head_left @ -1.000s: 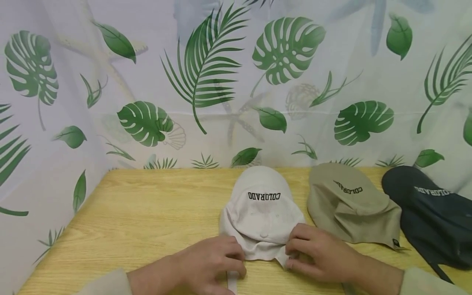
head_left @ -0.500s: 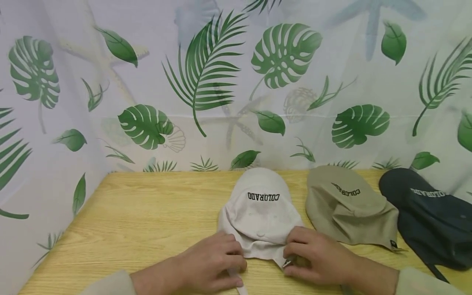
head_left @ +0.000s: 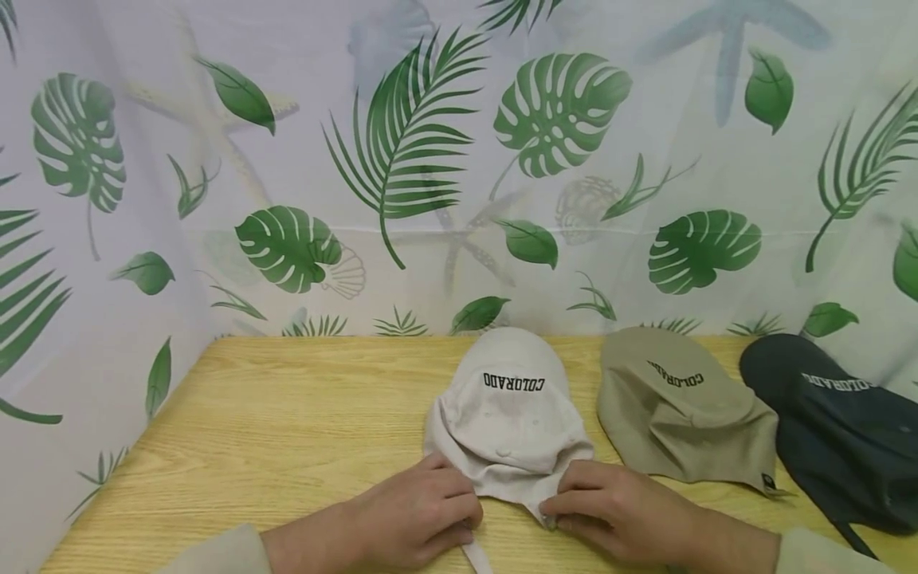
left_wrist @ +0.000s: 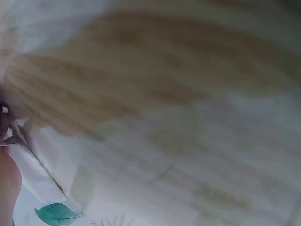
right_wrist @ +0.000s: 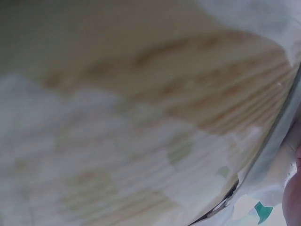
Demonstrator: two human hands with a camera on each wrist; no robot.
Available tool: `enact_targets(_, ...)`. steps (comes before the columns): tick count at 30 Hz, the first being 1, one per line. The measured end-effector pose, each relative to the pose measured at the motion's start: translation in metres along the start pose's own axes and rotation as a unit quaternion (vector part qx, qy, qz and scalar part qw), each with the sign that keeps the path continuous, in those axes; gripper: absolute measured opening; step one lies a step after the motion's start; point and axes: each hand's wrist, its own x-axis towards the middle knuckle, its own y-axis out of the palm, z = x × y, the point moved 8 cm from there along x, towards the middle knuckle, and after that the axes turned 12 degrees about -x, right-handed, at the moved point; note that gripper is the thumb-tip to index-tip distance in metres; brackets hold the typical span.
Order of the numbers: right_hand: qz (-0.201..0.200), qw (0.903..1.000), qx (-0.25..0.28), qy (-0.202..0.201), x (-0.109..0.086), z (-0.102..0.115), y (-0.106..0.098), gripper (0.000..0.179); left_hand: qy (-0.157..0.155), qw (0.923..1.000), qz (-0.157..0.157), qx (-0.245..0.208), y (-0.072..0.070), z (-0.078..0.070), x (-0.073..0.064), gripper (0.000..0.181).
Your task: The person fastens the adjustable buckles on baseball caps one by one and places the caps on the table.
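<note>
While the left hand [head_left: 423,510] curls its fingers round a narrow pale fabric strap [head_left: 477,558] by the near left edge of an off-white soft fabric cap [head_left: 511,422], the right hand [head_left: 620,510] pinches the near right corner of that cap's hanging cloth. The cap lies on the yellow wood-grain desk [head_left: 301,422], just beyond and between the hands, its black COLORADO lettering upside down in the head view. Pale sleeves [head_left: 222,552] cover both forearms. Right of the cap lies a khaki fabric cap [head_left: 681,414] with black lettering and a small dark corner tag [head_left: 770,482]; farther right, a dark navy cap [head_left: 839,430] with whitish lettering. Behind hangs a white cloth backdrop [head_left: 301,171] printed with green leaves.
</note>
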Motion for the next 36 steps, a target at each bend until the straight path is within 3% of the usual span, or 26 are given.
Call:
enact_targets(4,0.011,0.9999,0.006,0.007,-0.001,0.000,0.002,0.036,-0.009,0.9998,0.005,-0.016,0.002,0.001,0.000,0.007)
enact_targets(10,0.009,0.9999,0.006,-0.007,0.000,0.002,0.003,0.038,0.009,0.9997,-0.006,-0.021,0.000,-0.001,0.001,0.003)
enact_targets(20,0.021,0.9970,-0.071,-0.025,-0.002,0.007,0.007,0.036,0.015,0.9994,-0.015,-0.029,-0.001,-0.002,0.001,0.007)
enact_targets(31,0.067,0.9934,-0.093,-0.004,0.000,0.008,0.013,0.041,0.006,0.9995,-0.020,-0.023,-0.002,-0.002,0.001,0.012)
enact_targets(36,0.033,0.9904,-0.133,-0.017,0.003,0.009,0.012,0.035,0.025,0.9985,-0.048,0.000,-0.006,-0.005,0.002,0.017)
